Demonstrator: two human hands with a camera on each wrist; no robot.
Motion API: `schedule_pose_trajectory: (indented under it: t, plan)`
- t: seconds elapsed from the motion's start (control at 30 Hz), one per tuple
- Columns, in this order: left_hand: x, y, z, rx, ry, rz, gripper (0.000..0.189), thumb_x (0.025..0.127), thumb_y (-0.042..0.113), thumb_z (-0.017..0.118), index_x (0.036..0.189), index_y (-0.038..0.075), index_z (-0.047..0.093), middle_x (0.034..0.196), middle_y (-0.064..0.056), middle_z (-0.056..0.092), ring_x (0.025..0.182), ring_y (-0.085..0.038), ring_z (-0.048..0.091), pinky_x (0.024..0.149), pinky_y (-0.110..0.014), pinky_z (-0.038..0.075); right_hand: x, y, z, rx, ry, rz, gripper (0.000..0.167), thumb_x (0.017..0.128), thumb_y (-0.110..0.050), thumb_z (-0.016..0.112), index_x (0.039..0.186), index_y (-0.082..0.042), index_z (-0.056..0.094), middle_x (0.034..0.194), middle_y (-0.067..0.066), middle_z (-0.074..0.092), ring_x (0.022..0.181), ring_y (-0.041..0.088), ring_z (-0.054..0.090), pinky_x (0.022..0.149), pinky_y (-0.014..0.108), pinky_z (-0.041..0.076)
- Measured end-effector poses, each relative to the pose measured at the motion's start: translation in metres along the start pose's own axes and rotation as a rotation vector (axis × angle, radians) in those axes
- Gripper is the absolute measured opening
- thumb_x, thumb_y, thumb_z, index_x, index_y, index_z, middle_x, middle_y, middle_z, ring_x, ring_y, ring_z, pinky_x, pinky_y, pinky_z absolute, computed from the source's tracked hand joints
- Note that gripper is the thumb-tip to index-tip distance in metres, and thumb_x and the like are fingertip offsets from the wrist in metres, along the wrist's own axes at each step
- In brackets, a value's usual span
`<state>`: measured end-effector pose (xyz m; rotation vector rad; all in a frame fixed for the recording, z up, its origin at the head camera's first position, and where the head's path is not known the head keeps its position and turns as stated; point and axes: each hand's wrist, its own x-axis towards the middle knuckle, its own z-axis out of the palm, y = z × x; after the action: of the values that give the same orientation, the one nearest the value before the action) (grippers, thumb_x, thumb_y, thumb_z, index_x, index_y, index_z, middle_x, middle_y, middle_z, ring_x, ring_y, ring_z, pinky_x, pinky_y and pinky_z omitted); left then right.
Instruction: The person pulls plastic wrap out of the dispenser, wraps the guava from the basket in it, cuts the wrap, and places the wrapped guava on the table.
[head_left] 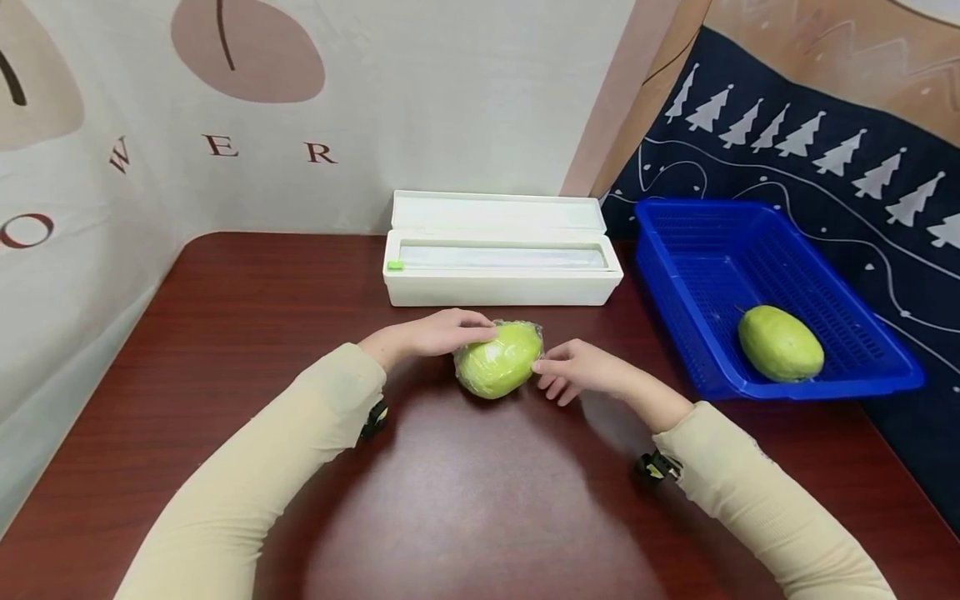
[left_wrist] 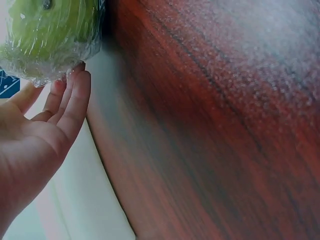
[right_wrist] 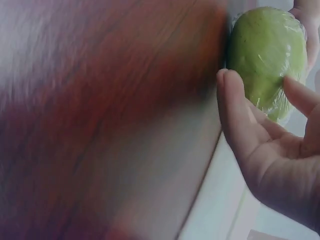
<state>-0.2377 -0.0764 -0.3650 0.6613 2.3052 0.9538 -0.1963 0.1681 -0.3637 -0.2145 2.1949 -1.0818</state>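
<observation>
A green melon (head_left: 498, 360) wrapped in clear cling film lies on the table between both hands. My left hand (head_left: 442, 332) rests against its upper left side with fingers nearly straight. In the left wrist view, those fingertips (left_wrist: 80, 75) touch the crinkled film gathered at the melon's end. On the other side is my right hand (head_left: 577, 368), its thumb at the melon's right end and its other fingers loosely bent. The right wrist view shows the thumb tip (right_wrist: 290, 82) against the film, with the fingers spread apart from it beside the melon (right_wrist: 267, 55).
Behind the melon stands a white cling film box (head_left: 502, 290), lid raised, with a green slider (head_left: 395, 265) at its left. A blue basket (head_left: 720, 367) at the right holds another green melon (head_left: 780, 343). Printed cloths hang behind the dark red table (head_left: 465, 500).
</observation>
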Motion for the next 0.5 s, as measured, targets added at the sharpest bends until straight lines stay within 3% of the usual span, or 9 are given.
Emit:
schedule_pose_trajectory:
  t: [0.1, 0.23, 0.33, 0.5]
  plan:
    - [0.001, -0.001, 0.001, -0.053, 0.001, -0.017, 0.047, 0.096, 0.04, 0.042, 0.131, 0.009, 0.053, 0.13, -0.01, 0.055, 0.11, -0.02, 0.053, 0.086, -0.031, 0.049, 0.001, 0.003, 0.002, 0.15, -0.06, -0.025, 0.048, 0.098, -0.022, 0.043, 0.129, 0.016, 0.042, 0.113, 0.031, 0.061, 0.085, 0.021, 0.067, 0.073, 0.037, 0.057]
    - [0.003, -0.003, 0.002, -0.134, -0.014, -0.037, 0.047, 0.098, 0.038, 0.04, 0.13, 0.006, 0.052, 0.124, -0.013, 0.056, 0.104, -0.02, 0.056, 0.081, -0.031, 0.052, 0.004, 0.005, 0.006, 0.33, -0.08, -0.024, 0.047, 0.1, -0.022, 0.038, 0.129, 0.016, 0.035, 0.119, 0.033, 0.055, 0.093, 0.023, 0.066, 0.08, 0.039, 0.056]
    - [0.002, -0.001, -0.003, -0.064, -0.002, -0.036, 0.052, 0.096, 0.039, 0.042, 0.133, 0.003, 0.048, 0.131, -0.014, 0.053, 0.118, -0.025, 0.052, 0.095, -0.037, 0.047, 0.005, 0.004, 0.009, 0.422, -0.057, -0.02, 0.043, 0.1, -0.021, 0.037, 0.128, 0.012, 0.033, 0.114, 0.027, 0.057, 0.094, 0.023, 0.065, 0.083, 0.039, 0.055]
    - [-0.004, 0.012, -0.02, 0.069, 0.104, -0.015, 0.064, 0.091, 0.038, 0.053, 0.137, -0.004, 0.04, 0.14, -0.021, 0.044, 0.132, -0.033, 0.04, 0.109, -0.045, 0.033, 0.007, -0.001, 0.013, 0.469, 0.0, -0.021, 0.043, 0.1, -0.021, 0.039, 0.129, 0.01, 0.031, 0.101, 0.014, 0.059, 0.085, 0.018, 0.065, 0.081, 0.038, 0.055]
